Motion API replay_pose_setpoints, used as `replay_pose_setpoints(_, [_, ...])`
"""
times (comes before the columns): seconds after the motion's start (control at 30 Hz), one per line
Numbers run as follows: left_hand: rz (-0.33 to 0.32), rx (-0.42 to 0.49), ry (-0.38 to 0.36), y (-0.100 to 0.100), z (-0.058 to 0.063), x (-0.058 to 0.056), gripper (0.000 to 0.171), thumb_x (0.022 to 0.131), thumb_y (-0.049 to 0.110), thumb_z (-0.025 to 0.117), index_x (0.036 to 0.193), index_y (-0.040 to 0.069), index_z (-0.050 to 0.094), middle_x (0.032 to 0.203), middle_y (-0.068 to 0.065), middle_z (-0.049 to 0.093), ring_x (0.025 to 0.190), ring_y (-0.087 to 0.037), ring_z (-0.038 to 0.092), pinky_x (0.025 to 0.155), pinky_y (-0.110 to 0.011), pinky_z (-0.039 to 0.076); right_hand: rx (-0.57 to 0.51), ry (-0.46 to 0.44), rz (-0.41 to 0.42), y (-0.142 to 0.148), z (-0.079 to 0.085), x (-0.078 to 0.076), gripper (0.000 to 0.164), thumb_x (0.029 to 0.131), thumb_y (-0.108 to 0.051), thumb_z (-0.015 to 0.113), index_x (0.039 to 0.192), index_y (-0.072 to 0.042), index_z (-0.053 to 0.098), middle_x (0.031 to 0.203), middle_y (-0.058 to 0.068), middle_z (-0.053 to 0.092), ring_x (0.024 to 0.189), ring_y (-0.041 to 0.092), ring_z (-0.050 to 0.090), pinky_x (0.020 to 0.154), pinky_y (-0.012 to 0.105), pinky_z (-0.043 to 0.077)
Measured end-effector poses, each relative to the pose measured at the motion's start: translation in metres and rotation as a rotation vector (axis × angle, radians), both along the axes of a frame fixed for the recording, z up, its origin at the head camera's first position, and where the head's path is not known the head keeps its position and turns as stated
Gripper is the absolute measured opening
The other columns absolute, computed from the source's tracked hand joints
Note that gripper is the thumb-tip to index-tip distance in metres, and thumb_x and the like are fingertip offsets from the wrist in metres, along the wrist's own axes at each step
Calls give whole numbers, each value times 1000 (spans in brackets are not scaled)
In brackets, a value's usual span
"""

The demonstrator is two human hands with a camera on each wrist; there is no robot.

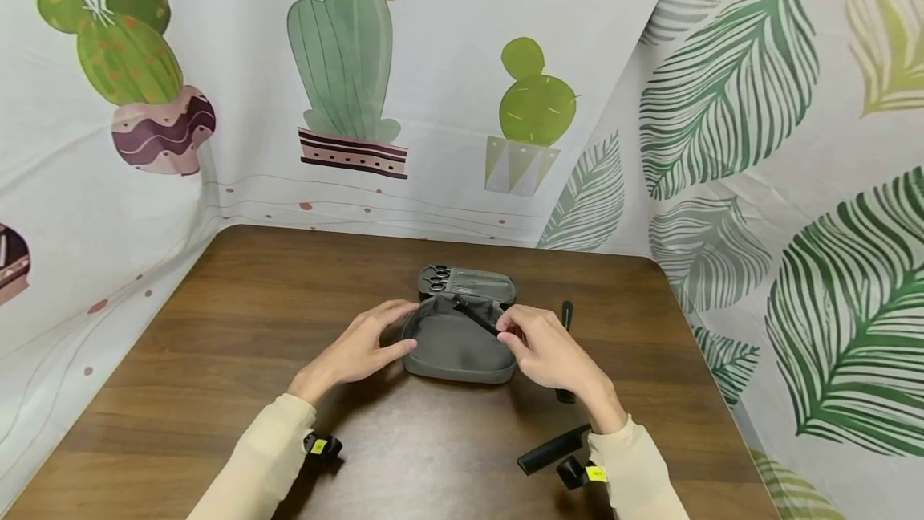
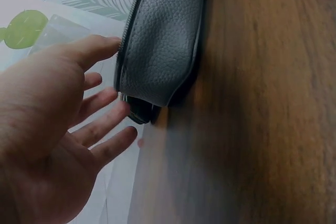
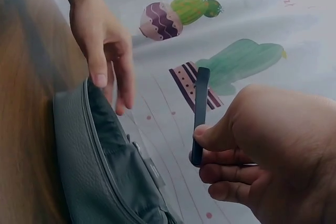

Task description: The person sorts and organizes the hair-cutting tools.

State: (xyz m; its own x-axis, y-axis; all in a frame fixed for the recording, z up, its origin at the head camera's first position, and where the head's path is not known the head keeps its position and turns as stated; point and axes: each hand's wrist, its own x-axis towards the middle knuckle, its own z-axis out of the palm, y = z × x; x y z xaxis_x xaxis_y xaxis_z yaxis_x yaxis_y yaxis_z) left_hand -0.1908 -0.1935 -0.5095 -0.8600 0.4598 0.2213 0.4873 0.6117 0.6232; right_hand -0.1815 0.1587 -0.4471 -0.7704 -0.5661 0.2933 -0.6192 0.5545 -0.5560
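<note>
A grey zip case (image 1: 458, 375) lies unfolded on the table, its zip visible along the rim in both wrist views. Its far flap (image 1: 480, 283) carries scissors (image 1: 437, 275). My right hand (image 1: 552, 351) pinches a slim black bar (image 3: 201, 103) between thumb and fingers, holding it up over the case's near half. At the case's left side, my left hand (image 1: 357, 350) has its fingers spread, with the thumb and fingertips right at the rim. In the left wrist view the pebbled grey side of the case (image 2: 163, 35) shows beside the fingers.
On the wooden table (image 1: 253, 327), a long black item (image 1: 567, 314) lies right of the case, partly behind my right hand. Another black item (image 1: 552, 450) lies nearer, by my right wrist. A printed cloth (image 1: 447, 87) hangs behind the table's far edge.
</note>
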Motion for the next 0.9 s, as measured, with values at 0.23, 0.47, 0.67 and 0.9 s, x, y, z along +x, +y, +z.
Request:
replay_pose_setpoints(0.23, [-11, 94, 168, 10, 11, 1, 61, 102, 18, 86, 158, 6, 64, 158, -14, 67, 144, -35, 68, 117, -56, 60, -35, -43, 53, -7, -5, 1, 5, 108, -3, 72, 110, -7, 75, 91, 0, 69, 76, 3, 52, 70, 22, 50])
replay_pose_setpoints(0.47, [-44, 193, 339, 25, 31, 8, 62, 92, 12, 94, 150, 15, 72, 149, -6, 73, 138, -27, 73, 118, -28, 56, -25, -97, 79, -12, -3, 2, 4, 109, -5, 71, 111, -7, 74, 90, -2, 66, 75, 3, 53, 70, 22, 50])
replay_pose_setpoints(0.67, [-160, 262, 368, 37, 39, 10, 49, 93, 3, 91, 140, 14, 79, 142, -10, 78, 132, -28, 76, 115, -16, 54, -3, -124, 84, -14, 1, 5, 5, 108, -5, 71, 109, -9, 74, 91, -3, 67, 76, 2, 55, 72, 22, 52])
replay_pose_setpoints(0.9, [-177, 303, 338, 43, 38, 11, 35, 95, -1, 87, 128, 10, 84, 127, -6, 84, 121, -25, 80, 104, -17, 60, -7, -133, 93, -11, 3, 6, 6, 109, -6, 70, 110, -10, 74, 91, -3, 66, 77, 2, 55, 72, 22, 51])
